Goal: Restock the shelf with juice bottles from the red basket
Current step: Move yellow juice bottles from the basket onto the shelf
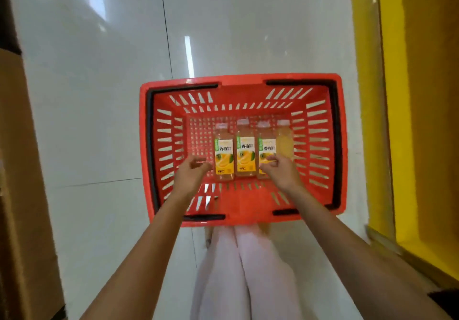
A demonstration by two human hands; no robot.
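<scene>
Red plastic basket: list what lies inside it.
Four orange juice bottles lie side by side on its floor. The right hand covers the lower ends of the two rightmost; the left hand hovers beside them.

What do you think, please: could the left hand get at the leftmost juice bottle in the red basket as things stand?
Probably yes. The left hand is inside the red basket, right beside the leftmost juice bottle, which lies flat with nothing on top of it or between it and the hand.
</scene>
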